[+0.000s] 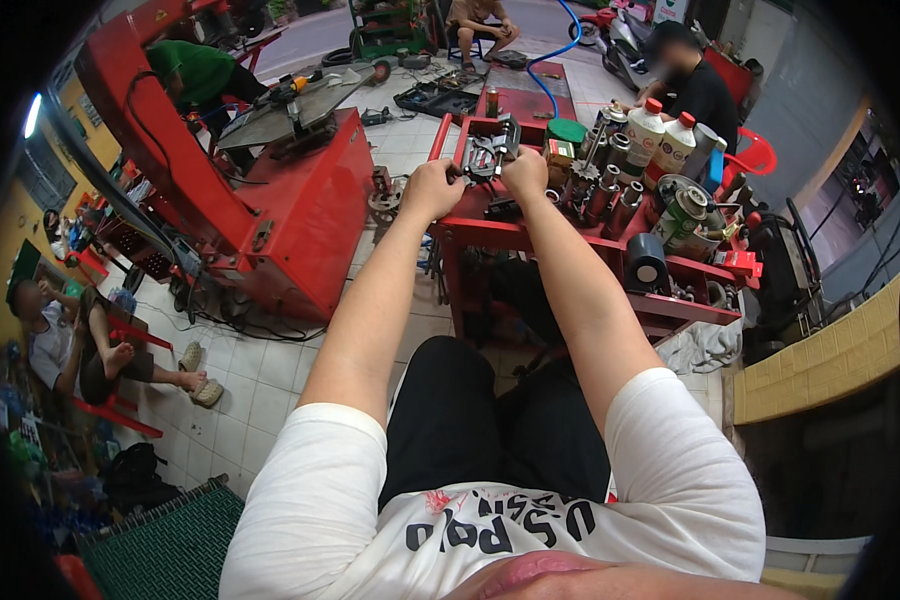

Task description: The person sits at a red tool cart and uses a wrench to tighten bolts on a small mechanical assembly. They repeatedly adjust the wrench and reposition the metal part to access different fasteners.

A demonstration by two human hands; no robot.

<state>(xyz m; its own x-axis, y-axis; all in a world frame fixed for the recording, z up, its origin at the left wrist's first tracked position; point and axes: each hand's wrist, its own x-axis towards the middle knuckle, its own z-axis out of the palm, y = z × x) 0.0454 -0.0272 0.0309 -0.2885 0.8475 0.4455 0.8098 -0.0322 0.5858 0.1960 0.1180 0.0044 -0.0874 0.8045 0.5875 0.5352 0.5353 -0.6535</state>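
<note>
Past the white T-shirt [490, 500] and black trousers, both hands, left [432, 188] and right [524, 172], are clamped on a dark metal part [490, 155] on the red surface [530, 235], seemingly mid-adjustment; next needs steady grip.

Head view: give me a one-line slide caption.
Left hand and right hand grip a metal part on a cluttered red tool cart.
</note>
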